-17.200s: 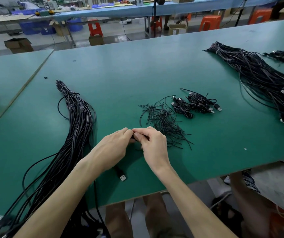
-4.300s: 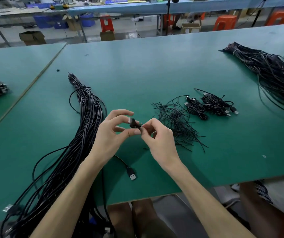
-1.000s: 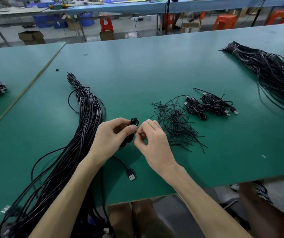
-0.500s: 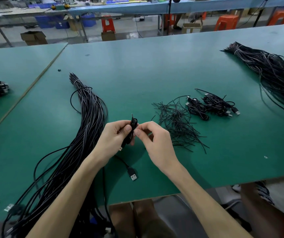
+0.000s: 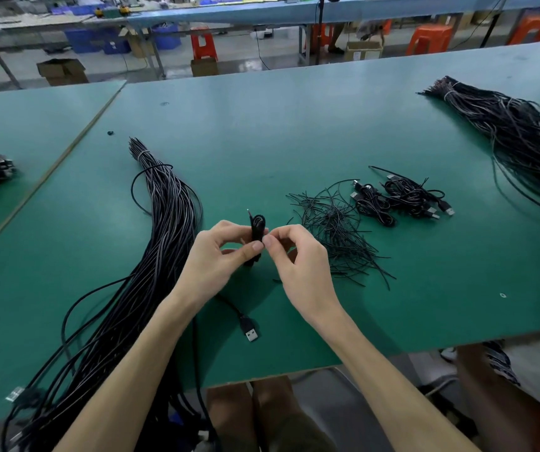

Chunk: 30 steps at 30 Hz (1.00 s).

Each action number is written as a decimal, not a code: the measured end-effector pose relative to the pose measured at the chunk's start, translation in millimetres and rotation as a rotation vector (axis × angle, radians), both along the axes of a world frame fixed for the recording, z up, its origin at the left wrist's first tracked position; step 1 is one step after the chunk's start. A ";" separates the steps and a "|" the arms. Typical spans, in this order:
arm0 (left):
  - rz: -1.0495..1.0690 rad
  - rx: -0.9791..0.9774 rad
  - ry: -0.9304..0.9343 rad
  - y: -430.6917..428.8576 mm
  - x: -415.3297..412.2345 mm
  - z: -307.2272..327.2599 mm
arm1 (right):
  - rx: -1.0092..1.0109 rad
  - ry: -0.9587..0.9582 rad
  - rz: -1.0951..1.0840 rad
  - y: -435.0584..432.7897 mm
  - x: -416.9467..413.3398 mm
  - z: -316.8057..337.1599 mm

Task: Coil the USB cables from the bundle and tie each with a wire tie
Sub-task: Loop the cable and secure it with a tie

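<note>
left hand (image 5: 216, 256): thumb and forefinger clamped on small black coiled USB cable (image 5: 257, 228), held upright above green table (image 5: 294, 125) | right hand (image 5: 298, 259): thumb and forefinger pinched on that cable's middle | leftward: long black cable bundle (image 5: 164, 230) | rightward: loose thin black wire ties (image 5: 334, 230), tied black coils (image 5: 399, 197)

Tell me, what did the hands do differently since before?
Both hands rose from the green table. The left hand now holds a small coiled black cable upright; the right hand pinches its middle. The long black cable bundle, thin black wire-tie pile and finished coils stayed.
</note>
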State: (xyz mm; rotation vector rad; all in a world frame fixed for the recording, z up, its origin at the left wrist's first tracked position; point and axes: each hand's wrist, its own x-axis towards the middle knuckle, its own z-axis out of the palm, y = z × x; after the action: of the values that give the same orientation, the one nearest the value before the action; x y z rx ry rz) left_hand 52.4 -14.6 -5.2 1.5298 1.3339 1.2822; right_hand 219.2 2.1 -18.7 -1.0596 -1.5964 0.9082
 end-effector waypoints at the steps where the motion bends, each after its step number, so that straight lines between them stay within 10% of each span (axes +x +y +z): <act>1: 0.002 0.021 0.012 -0.5 0.1 -0.1 | -0.005 0.009 0.004 0.1 0.2 0.4; 30: 0.052 -0.037 -0.160 1.1 0.8 -0.6 | -0.161 0.181 0.002 1.5 1.3 2.6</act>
State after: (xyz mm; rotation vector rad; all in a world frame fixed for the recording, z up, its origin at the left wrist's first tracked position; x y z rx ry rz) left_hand 53.2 -13.5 -5.9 1.3453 1.2947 1.3747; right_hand 220.6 3.6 -16.1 -1.0545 -1.3936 1.1164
